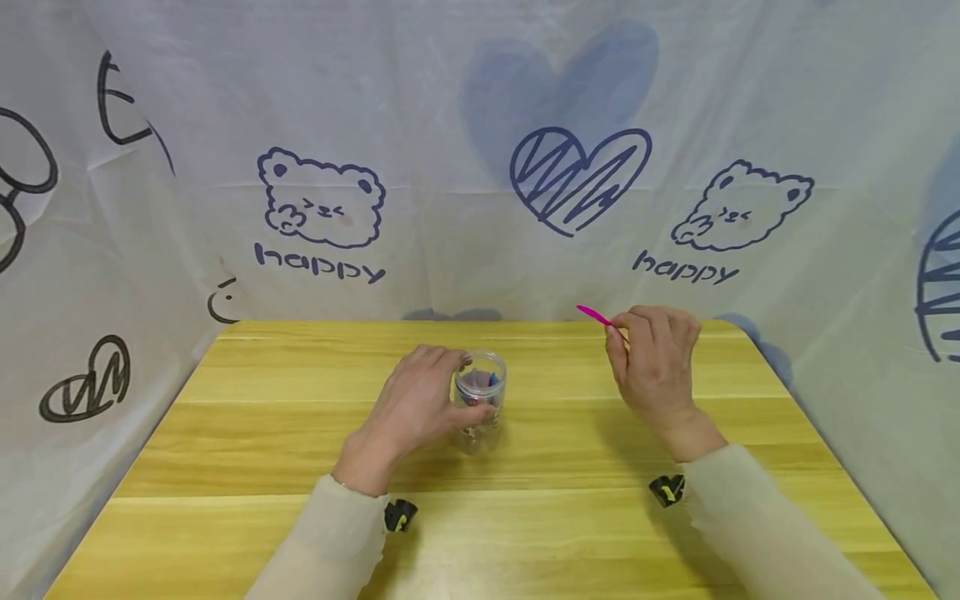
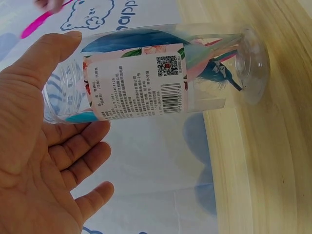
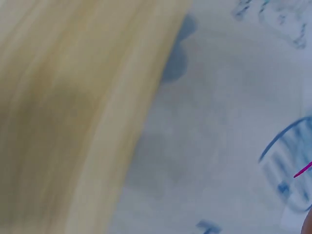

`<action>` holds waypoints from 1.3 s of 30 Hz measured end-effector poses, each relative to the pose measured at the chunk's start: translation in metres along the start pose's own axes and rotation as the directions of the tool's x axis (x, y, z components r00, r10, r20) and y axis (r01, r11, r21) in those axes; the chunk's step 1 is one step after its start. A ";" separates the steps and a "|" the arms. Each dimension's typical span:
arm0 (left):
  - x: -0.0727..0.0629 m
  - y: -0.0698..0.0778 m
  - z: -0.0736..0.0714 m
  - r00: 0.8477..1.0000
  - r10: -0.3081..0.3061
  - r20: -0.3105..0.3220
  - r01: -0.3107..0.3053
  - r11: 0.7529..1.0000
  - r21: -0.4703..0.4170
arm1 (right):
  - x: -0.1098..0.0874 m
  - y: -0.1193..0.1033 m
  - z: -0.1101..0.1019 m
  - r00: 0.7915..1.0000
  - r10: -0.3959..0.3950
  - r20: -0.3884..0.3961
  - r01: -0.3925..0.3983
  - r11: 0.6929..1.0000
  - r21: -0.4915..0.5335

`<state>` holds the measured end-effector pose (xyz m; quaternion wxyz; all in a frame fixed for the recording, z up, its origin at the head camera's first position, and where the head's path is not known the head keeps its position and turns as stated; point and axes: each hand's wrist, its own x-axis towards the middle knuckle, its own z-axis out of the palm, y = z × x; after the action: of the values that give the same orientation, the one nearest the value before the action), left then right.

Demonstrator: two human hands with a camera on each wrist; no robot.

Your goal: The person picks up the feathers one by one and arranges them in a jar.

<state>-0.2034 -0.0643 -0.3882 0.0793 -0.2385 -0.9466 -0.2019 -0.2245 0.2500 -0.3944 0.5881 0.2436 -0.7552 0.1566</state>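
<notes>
A clear plastic jar (image 1: pixel 482 435) stands upright on the table, its mouth uncovered. My left hand (image 1: pixel 416 402) grips it near the rim, thumb on one side and fingers on the other. In the left wrist view, the jar carries a printed label (image 2: pixel 134 83) with a barcode. Blue feathers (image 2: pixel 129 40) and some pink and teal ones show through its wall. Up and to the right of the jar, my right hand (image 1: pixel 660 362) pinches a slim bright pink feather (image 1: pixel 592 314) by its thin stem. Only the feather's tip (image 3: pixel 303 169) shows in the right wrist view.
The wood-grain table (image 1: pixel 247 467) reaches back to a pale cloth (image 1: pixel 442 250) printed with bears, hearts and the word happy. More of this cloth hangs at both sides. A black wrist mount (image 1: pixel 401 516) sits at the left cuff, another (image 1: pixel 667 491) at the right.
</notes>
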 end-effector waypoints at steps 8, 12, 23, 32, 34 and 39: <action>0.001 0.000 0.000 1.000 0.013 -0.009 -0.013 1.000 0.008 | 0.038 -0.062 0.004 0.971 0.189 0.148 -0.234 0.882 0.408; 0.002 0.000 -0.001 1.000 0.013 -0.007 -0.013 1.000 0.004 | 0.051 -0.087 0.006 0.926 0.271 0.262 -0.373 0.754 0.541; 0.003 -0.002 -0.001 0.999 0.040 -0.021 -0.041 0.999 -0.003 | 0.042 -0.108 0.029 0.846 0.303 0.438 -0.519 0.653 0.551; 0.002 -0.002 -0.001 1.000 0.028 -0.013 -0.028 1.000 -0.003 | 0.025 -0.102 0.036 0.812 0.322 0.486 -0.543 0.723 0.427; 0.002 -0.002 0.000 1.000 0.028 -0.013 -0.028 1.000 -0.002 | 0.024 -0.103 0.037 0.817 0.320 0.479 -0.537 0.725 0.432; 0.001 -0.003 0.000 1.000 0.027 -0.015 -0.027 1.000 -0.001 | 0.026 -0.108 0.042 0.821 0.322 0.472 -0.544 0.694 0.472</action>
<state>-0.2055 -0.0663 -0.3887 0.0890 -0.2498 -0.9425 -0.2034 -0.2043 0.1331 -0.3855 0.2825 0.2485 -0.7971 0.4722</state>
